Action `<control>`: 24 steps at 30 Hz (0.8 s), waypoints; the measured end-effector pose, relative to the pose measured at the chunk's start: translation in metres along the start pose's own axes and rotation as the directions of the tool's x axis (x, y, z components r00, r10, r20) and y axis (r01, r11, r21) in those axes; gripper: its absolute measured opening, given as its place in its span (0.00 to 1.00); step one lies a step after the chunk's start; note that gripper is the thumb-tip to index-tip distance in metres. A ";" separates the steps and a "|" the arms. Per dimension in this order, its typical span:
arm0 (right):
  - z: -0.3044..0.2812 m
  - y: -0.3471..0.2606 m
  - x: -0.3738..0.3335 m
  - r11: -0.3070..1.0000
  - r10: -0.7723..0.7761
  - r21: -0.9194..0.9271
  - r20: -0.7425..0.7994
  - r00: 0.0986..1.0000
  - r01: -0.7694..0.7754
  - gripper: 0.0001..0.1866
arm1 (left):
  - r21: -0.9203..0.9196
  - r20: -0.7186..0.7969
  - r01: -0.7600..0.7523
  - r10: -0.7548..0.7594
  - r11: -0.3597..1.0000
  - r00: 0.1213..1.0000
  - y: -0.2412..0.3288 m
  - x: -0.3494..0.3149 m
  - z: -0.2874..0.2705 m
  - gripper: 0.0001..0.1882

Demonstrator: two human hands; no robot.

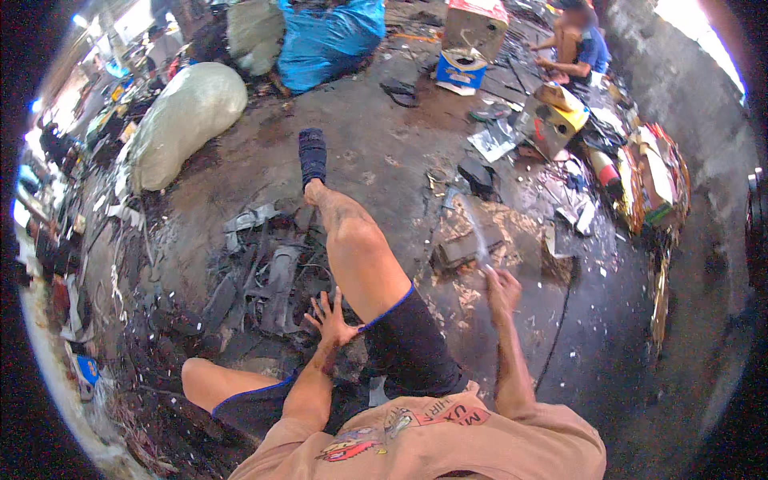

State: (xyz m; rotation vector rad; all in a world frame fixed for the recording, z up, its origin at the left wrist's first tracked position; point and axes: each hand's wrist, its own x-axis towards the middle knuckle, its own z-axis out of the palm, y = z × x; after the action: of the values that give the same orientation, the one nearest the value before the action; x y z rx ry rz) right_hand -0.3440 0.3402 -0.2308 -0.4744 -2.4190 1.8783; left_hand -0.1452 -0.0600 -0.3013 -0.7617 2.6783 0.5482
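My right hand (502, 290) is closed around the handle end of a knife (478, 232). Its long pale blade points away from me and is smeared by motion. Under and beside the blade lies a dark flat block (470, 246), on a worn patch of ground strewn with light scraps. My left hand (332, 324) has its fingers spread, its heel against the edge of my shorts. No object shows in it. Just beyond its fingers is a heap of dark plastic pieces (276, 276), lying between my legs.
A full pale sack (192, 116) and a blue sack (330, 44) stand ahead. Cartons (462, 68), a yellow box (560, 120) and stacked flattened cardboard (652, 180) line the right, beside a concrete wall (680, 88). Another person (582, 52) squats at the far right.
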 end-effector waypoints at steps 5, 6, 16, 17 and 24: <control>-0.004 0.055 0.004 0.978 -0.092 -0.183 0.052 0.994 0.100 0.16 | 0.043 -0.141 0.088 -0.081 0.995 0.987 0.011 0.035 0.008 0.63; -0.025 0.069 -0.009 0.997 0.044 -0.070 0.021 0.999 -0.043 0.15 | 0.059 -0.140 0.099 -0.090 0.993 0.986 0.006 0.041 0.008 0.63; 0.032 -0.005 -0.006 0.960 -0.090 -0.248 0.163 0.983 0.129 0.16 | 0.092 -0.101 0.122 -0.112 0.988 0.988 -0.022 0.102 -0.024 0.61; 0.015 0.007 -0.013 0.964 -0.031 -0.262 0.095 0.995 0.055 0.16 | 0.094 -0.096 0.128 -0.119 0.987 0.988 -0.026 0.097 -0.024 0.61; -0.027 -0.029 -0.005 0.856 -0.224 -0.500 -0.136 0.965 0.128 0.22 | 0.091 -0.090 0.157 -0.149 0.983 0.985 -0.048 0.103 -0.036 0.59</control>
State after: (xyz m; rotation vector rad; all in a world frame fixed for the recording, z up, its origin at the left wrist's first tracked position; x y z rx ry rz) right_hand -0.3397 0.3581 -0.1956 -0.4051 -2.6803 1.0804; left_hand -0.2086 -0.1584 -0.3224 -0.9721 2.6680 0.3518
